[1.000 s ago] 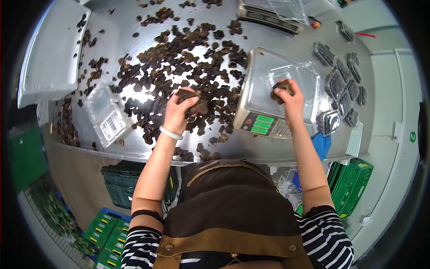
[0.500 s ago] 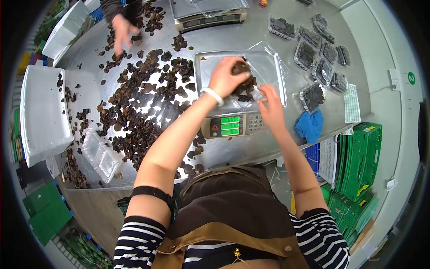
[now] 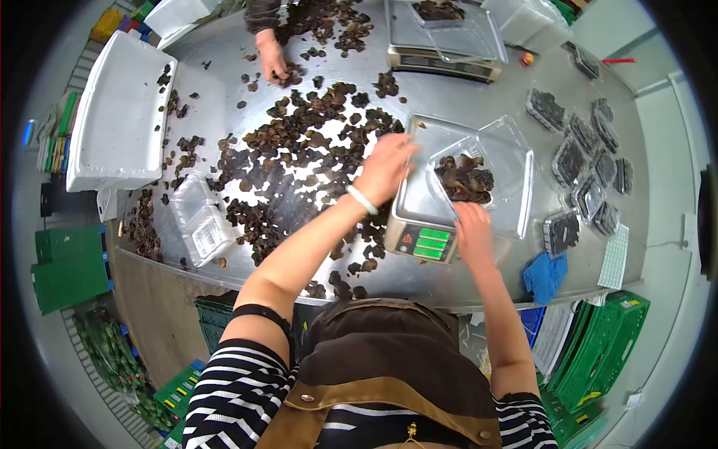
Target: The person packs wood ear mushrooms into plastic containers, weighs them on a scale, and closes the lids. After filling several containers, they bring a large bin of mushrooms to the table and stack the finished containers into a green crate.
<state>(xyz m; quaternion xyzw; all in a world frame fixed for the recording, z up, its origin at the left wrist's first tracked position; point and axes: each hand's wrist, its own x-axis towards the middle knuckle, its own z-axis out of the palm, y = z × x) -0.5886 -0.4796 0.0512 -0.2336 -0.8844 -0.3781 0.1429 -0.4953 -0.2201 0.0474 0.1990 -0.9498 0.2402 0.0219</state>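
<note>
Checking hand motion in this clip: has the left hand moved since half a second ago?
Yes: the left hand has moved leftward relative to the scale's tray, from over it to its left edge.

A crumpled blue cloth (image 3: 545, 278) lies near the tabletop's (image 3: 359, 71) edge. Right of the cloth is a pale gridded sheet (image 3: 614, 257); below and right, green crates (image 3: 609, 344). Well above the cloth sits a small red-and-yellow object (image 3: 528, 58); far left, a green panel (image 3: 69, 269).
</note>
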